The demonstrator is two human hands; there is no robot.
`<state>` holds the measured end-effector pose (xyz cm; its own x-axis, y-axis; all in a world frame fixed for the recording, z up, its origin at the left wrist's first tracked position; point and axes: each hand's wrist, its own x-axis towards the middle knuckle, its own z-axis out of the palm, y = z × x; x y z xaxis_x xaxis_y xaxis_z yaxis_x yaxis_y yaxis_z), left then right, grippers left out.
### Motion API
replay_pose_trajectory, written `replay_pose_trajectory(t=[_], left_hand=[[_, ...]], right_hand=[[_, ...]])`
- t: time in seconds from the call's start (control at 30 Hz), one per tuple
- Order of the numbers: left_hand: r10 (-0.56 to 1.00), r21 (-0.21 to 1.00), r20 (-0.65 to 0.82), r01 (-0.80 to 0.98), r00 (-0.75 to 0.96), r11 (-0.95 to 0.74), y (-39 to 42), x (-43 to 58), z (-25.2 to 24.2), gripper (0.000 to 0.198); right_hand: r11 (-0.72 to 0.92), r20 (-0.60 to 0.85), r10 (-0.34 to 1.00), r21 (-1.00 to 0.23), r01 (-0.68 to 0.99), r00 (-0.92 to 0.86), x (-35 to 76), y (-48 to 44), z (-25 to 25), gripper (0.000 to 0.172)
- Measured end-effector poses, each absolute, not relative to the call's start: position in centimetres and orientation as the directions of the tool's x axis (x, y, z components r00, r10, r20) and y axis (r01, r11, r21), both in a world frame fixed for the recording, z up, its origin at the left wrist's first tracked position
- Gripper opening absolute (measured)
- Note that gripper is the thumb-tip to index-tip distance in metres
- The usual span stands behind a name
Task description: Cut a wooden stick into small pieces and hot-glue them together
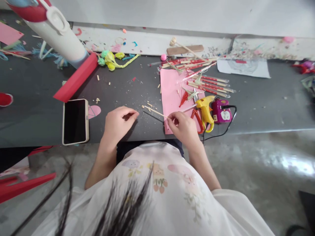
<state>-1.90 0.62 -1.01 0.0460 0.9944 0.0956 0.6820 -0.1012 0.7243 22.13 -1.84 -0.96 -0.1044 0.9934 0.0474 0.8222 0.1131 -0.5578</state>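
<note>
Bright light casts a slim shadow beside the wooden stick (156,112) and glare on the concrete floor (295,165) past the table's (253,106) near edge, while foreground hair (125,206) blurs and the far-edge bottle (57,42) looks stretched.

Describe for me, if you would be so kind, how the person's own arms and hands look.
The left hand and right hand are bare: no gloves, rings or watch show. The forearms are uncovered too, below the loose white sleeves of a white top, which carries pastel cartoon-like prints on its front.
</note>
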Motion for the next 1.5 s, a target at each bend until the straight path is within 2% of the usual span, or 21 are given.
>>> replay_pose_trajectory(t=[0.1,0.23,0.33,0.43,0.5,0.57,0.77,0.93,1.1,1.23,1.4,1.5], left_hand=[[0.994,0.775,0.105,0.623,0.037,-0.105,0.7,-1.8,-1.3,0.013],[0.999,0.927,-0.020,0.376,0.045,0.002,1.1,-1.7,-2.1,0.018],[0.994,0.960,-0.081,0.274,0.073,0.058,1.6,-1.5,-2.7,0.020],[0.998,0.885,-0.044,0.465,0.043,0.018,2.1,-1.3,-3.1,0.018],[1.000,0.757,-0.008,0.653,0.017,-0.005,2.4,-1.1,-3.2,0.017],[1.000,0.640,0.003,0.768,0.020,-0.017,2.7,-0.8,-3.1,0.016],[0.993,0.467,-0.022,0.879,0.120,-0.095,3.4,-0.3,-3.3,0.023],[0.988,0.382,-0.016,0.914,0.153,-0.135,3.9,-0.1,-3.8,0.017],[0.987,0.332,-0.007,0.932,0.159,-0.147,4.1,0.0,-3.8,0.017],[0.987,0.337,0.008,0.929,0.161,-0.154,3.9,0.0,-3.7,0.018],[0.989,0.404,0.008,0.904,0.150,-0.140,3.6,-0.1,-3.5,0.016],[0.993,0.501,0.029,0.859,0.112,-0.112,3.4,-0.1,-3.3,0.013]], right_hand=[[0.121,0.021,0.991,-0.545,0.830,-0.131,21.6,-1.5,-1.4,0.013],[0.120,0.006,0.990,-0.537,0.835,-0.138,21.3,-1.3,-1.8,0.014],[0.108,-0.004,0.992,-0.521,0.847,-0.129,21.2,-1.3,-1.9,0.014],[0.112,-0.007,0.991,-0.499,0.859,-0.133,21.2,-1.3,-1.9,0.015],[0.119,0.000,0.991,-0.486,0.866,-0.136,21.2,-1.3,-1.9,0.015],[0.121,0.006,0.991,-0.480,0.869,-0.135,21.1,-1.3,-1.9,0.015],[0.121,0.003,0.991,-0.468,0.875,-0.135,20.9,-1.2,-1.9,0.015],[0.126,0.016,0.991,-0.482,0.867,-0.135,21.0,-1.4,-1.9,0.015],[0.114,0.032,0.993,-0.519,0.847,-0.114,20.9,-1.5,-1.6,0.013],[0.114,0.026,0.993,-0.515,0.849,-0.117,20.5,-1.4,-1.4,0.014],[0.097,0.044,0.995,-0.523,0.847,-0.087,20.2,-1.3,-1.5,0.013],[0.064,0.055,0.998,-0.561,0.825,-0.040,20.2,-1.3,-1.5,0.012]])
